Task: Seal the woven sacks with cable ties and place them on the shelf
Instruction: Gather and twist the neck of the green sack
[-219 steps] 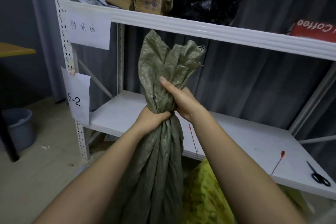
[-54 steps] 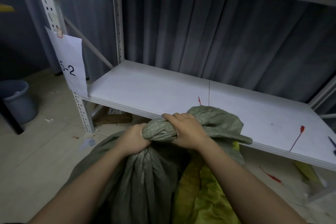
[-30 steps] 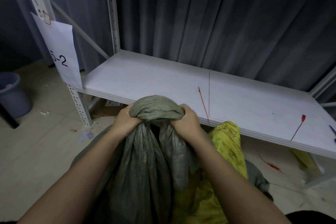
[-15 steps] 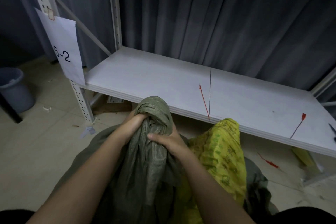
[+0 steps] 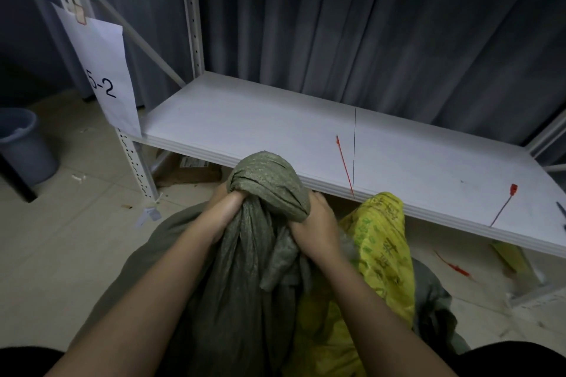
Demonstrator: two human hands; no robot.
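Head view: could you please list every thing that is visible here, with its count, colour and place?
woven sack: 1, olive green, centre, neck folded over and gripped.
yellow sack: 1, yellow with print, right of the green one, below the shelf edge.
shelf: 1, white, across the middle.
cable ties: 2 on the shelf, red, one near the centre seam, one at the right; a third on the floor under the shelf.
paper label: 1, white, reads 5-2, on the left upright.
bucket: 1, blue-grey, floor at far left.
curtain: grey, behind the shelf.
left hand: grips the neck.
right hand: grips the neck.
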